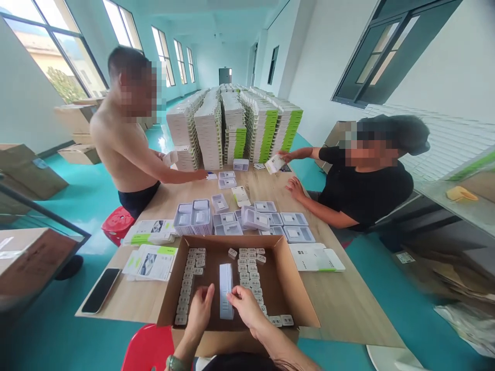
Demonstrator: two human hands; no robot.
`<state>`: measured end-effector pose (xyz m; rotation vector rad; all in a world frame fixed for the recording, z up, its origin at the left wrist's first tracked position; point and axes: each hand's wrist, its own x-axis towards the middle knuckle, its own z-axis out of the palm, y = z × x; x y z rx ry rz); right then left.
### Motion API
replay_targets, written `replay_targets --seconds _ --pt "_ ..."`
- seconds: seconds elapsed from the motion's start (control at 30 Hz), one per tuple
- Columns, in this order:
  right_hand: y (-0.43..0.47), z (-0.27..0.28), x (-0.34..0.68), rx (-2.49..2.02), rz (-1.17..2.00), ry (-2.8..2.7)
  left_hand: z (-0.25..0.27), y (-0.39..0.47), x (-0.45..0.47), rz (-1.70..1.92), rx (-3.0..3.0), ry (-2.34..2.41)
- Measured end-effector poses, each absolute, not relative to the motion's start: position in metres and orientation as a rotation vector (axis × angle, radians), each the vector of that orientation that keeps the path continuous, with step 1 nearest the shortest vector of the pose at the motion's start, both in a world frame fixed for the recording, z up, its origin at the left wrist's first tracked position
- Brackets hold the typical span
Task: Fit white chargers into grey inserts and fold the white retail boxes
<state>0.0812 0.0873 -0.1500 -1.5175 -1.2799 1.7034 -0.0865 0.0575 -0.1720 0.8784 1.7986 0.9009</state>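
A narrow stack of thin white pieces (225,281) stands inside the open cardboard box (305,299) in front of me. My right hand (244,307) grips the stack's near right side between thumb and fingers. To the left of the stack, my left hand (200,309) is closed, its thumb against the curled fingers; whatever they hold, if anything, is hidden. Small clear-and-white cases (186,283) line the box's left side. More such cases (253,268) stand in rows right of the stack, and a single case (232,253) lies apart near the far wall.
Beyond the box are plastic trays (228,226). Printed sleeves (157,262) and a phone (101,291) lie left, flat sleeves (315,257) right. One person (124,134) works at left, another (371,190) at right. Tall stacks of boxes (209,123) stand behind the table.
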Motion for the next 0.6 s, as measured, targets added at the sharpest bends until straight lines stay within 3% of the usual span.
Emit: replay_targets --seconds 0.33,0.6 --pt "0.085 -0.148 0.077 -1.376 1.955 -1.105 -0.161 0.046 -0.080 0.957 0.673 1.488" --pt "0.091 -0.166 0.073 -1.545 2.040 -1.026 -0.148 0.038 -0.109 0.974 0.721 1.701"
